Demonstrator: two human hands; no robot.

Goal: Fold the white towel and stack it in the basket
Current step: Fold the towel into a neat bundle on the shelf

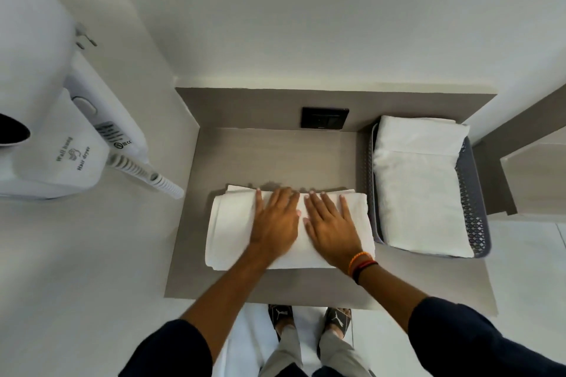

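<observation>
Two bare hands flat on the folded white terry towel (232, 229), palms down, fingers spread, gripping nothing: left hand (274, 223) and right hand (332, 226) side by side near its middle, pressing it. Towel sits on the grey wood-grain shelf (275, 156), toward the front edge, long axis running left-right. Grey perforated plastic basket (473, 202) stands at the shelf's right edge, just beside the towel's right end, already holding a stack of folded white towels (419, 187). Basket's long axis runs front-back, so the towel likely needs another fold or a quarter turn to fit. Right hand is nearer the basket; lift goes rightward.
</observation>
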